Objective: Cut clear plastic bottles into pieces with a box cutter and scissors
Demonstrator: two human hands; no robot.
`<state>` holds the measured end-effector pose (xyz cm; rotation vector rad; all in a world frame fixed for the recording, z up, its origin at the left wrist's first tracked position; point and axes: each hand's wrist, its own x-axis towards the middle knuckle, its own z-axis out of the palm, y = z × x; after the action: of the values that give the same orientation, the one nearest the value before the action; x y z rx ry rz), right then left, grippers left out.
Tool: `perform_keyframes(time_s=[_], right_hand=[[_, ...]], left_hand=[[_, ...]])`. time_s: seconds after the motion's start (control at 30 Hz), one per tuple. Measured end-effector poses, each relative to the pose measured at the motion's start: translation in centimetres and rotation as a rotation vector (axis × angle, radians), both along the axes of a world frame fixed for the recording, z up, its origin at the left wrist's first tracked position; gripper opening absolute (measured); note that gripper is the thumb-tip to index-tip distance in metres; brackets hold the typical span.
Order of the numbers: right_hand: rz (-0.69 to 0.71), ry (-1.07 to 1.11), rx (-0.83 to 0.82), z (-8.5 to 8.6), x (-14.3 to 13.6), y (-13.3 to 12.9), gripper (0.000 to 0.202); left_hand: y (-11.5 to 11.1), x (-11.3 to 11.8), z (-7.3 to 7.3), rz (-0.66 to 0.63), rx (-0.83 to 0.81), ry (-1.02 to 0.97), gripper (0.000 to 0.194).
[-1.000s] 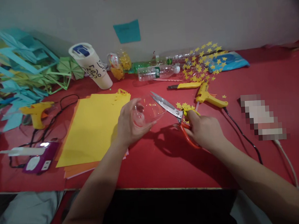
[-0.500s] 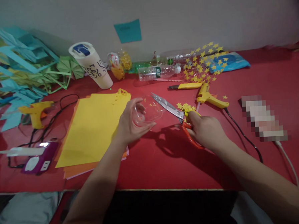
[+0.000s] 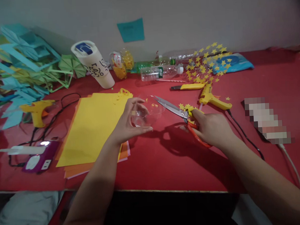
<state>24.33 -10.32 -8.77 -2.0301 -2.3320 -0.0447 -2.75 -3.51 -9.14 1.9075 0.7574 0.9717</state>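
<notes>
My left hand (image 3: 127, 122) curls around a clear plastic piece (image 3: 154, 117), rounded like the cut end of a bottle, held above the red table. In my right hand (image 3: 212, 127) is a pair of scissors (image 3: 173, 108) with red and yellow handles. Their blades look closed or nearly so, and point left at the rim of the clear plastic. Whether the tip touches it I cannot tell. Small yellow paper stars (image 3: 187, 108) lie just behind the scissors. Yellow paper sheets (image 3: 95, 128) with orange ones beneath lie under and left of my left wrist.
A yellow glue gun (image 3: 213, 99) and a box cutter (image 3: 189, 87) lie behind my right hand. Plastic bottles (image 3: 153, 73), a white tumbler (image 3: 94, 65) and a star-covered clear piece (image 3: 205, 64) line the back. Left are another glue gun (image 3: 36, 111) and a purple power strip (image 3: 41, 156); right, a phone (image 3: 266, 121).
The scissors and my right hand have shifted slightly right. My left hand still holds the clear plastic, its fingers a little changed. The whole view has moved slightly.
</notes>
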Motion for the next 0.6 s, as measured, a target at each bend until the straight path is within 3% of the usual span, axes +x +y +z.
perform_keyframes(time_s=[0.2,0.6], right_hand=[[0.009,0.021,-0.065,0.4,-0.4,0.1,0.063],[0.03,0.023,-0.129,-0.1,-0.3,0.2,0.053]], left_hand=[[0.3,-0.1,-0.5,0.002,-0.095,-0.037,0.068],[0.7,-0.4,-1.1,0.019,-0.127,-0.034,0.071]])
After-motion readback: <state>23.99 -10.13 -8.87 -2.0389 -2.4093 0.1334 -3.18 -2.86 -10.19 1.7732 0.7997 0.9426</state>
